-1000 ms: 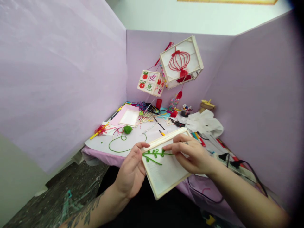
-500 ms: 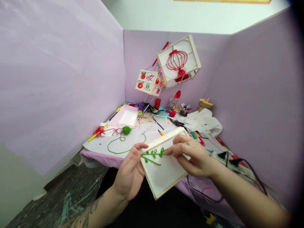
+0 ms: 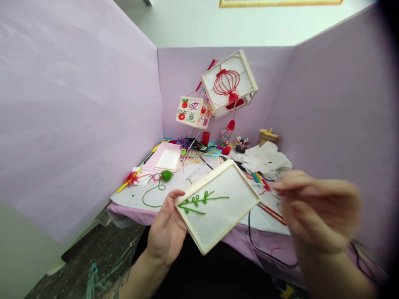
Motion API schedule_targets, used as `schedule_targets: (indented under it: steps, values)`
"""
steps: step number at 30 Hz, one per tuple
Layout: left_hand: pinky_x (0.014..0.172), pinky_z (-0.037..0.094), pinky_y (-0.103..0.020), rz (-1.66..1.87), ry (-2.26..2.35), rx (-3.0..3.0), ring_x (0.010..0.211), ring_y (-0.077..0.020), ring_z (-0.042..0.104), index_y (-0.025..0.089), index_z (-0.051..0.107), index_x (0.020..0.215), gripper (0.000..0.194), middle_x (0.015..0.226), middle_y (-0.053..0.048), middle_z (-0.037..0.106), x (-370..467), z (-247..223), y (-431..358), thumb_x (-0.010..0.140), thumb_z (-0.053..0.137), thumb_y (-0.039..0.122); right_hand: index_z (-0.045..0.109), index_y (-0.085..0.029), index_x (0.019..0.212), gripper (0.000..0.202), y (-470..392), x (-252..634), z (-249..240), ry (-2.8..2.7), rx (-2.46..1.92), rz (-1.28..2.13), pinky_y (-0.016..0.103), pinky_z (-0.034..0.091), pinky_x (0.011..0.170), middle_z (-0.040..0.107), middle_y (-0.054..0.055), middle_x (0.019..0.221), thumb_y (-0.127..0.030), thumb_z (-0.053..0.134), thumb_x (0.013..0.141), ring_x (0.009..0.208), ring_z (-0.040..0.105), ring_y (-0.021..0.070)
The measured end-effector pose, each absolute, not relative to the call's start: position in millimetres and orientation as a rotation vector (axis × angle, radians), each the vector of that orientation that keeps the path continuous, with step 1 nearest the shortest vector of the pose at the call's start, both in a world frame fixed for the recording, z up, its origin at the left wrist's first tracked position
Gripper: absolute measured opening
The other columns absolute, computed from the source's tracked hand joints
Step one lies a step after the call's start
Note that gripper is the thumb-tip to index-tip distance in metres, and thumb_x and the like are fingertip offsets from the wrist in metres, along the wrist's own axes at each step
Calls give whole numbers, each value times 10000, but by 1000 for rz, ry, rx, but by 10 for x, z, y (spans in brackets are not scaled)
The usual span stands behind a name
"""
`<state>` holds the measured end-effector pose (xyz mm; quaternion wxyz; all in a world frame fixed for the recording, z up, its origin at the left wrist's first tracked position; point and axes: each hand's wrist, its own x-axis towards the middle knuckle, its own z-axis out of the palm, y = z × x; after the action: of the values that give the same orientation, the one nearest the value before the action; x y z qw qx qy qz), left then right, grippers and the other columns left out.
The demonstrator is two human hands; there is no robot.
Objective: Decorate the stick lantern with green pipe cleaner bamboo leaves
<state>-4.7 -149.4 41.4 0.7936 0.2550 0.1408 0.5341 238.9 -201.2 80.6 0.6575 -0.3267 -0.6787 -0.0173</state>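
frame [image 3: 218,207] cream edge, white panel | sprig [image 3: 205,199] green, leafy loops | yarn ball [image 3: 166,175] green | big lantern [image 3: 230,83] white, red lantern motif | table cloth [image 3: 237,238] lilac | paper scraps [image 3: 264,160] white | tabletop [image 3: 174,187] white

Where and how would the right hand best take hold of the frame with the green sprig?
The right hand could pinch the right-side rim of the frame, from the right: that edge is narrow, straight and uncovered, clear of the green sprig and across from the left hand.
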Motion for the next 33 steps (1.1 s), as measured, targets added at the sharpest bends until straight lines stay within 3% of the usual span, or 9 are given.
schedule_targets:
  steps: [4, 8, 13, 19, 21, 24, 27, 30, 33]
  values:
    - [980, 452, -496, 1355, 270, 476, 1091, -294, 636, 229, 661, 943, 201, 1059, -73, 724, -42, 351, -1395, 803, 678, 372, 603, -270, 805, 113, -2160, 2387, 448, -1152, -752, -40, 413, 463, 683, 585, 58, 808, -259, 716, 810, 750, 542, 235]
    - [1040, 393, -487, 1459, 228, 443, 1149, -279, 608, 239, 696, 858, 184, 1066, -45, 734, -48, 267, -1217, 799, 670, 411, 549, -229, 676, 214, -1990, 2318, 161, -1294, -1024, 92, 340, 495, 611, 611, 35, 750, -175, 718, 795, 716, 592, 201]
    - [1072, 356, -467, 1486, 240, 412, 1173, -256, 597, 245, 729, 831, 198, 1053, -34, 747, -118, 155, -1062, 808, 655, 427, 574, -218, 704, 167, -1644, 2262, 387, -1468, -1019, 131, 324, 516, 644, 654, 13, 720, -202, 692, 821, 702, 633, 182]
    - [1093, 334, -458, 1420, 253, 307, 1180, -250, 596, 229, 744, 741, 255, 1041, -55, 758, -122, 86, -1009, 850, 601, 410, 594, -221, 748, 140, -1281, 2251, 895, -1503, -1096, -88, 283, 468, 561, 630, -13, 653, -234, 733, 757, 575, 549, 144]
    - [1094, 334, -460, 1401, 249, 283, 1180, -255, 598, 224, 745, 724, 277, 1051, -64, 756, -105, 76, -999, 861, 587, 404, 590, -223, 831, 92, -1153, 2271, 1013, -1496, -1108, -93, 285, 476, 581, 620, -19, 641, -244, 676, 806, 575, 553, 146]
    - [1094, 335, -465, 1376, 231, 248, 1167, -262, 607, 216, 746, 706, 293, 1059, -73, 754, -85, 57, -990, 863, 584, 404, 583, -208, 1062, 262, -926, 2308, 1096, -1593, -1157, -153, 378, 502, 793, 695, 57, 890, -273, 652, 818, 859, 633, 224]
    - [1095, 330, -477, 1331, 200, 222, 1166, -274, 608, 203, 725, 655, 314, 1049, -75, 753, -76, 32, -976, 863, 588, 394, 586, -174, 1154, 430, -687, 2306, 1073, -1791, -1300, -81, 437, 458, 917, 649, 142, 1187, -297, 693, 756, 1122, 571, 300]
    - [1086, 332, -496, 1299, 169, 227, 1162, -289, 607, 191, 669, 582, 342, 1012, -74, 755, -70, -5, -939, 850, 608, 394, 644, -172, 990, 209, -510, 2271, 1036, -1877, -1508, 177, 315, 486, 692, 708, 83, 926, -287, 549, 845, 843, 645, 224]
    - [1081, 323, -532, 1235, 141, 332, 1169, -298, 594, 192, 630, 566, 350, 1036, -72, 744, -57, -54, -898, 830, 641, 421, 627, -179, 760, 198, -421, 2315, 1113, -1887, -1570, 202, 255, 389, 533, 633, 19, 665, -290, 492, 854, 626, 575, 170]
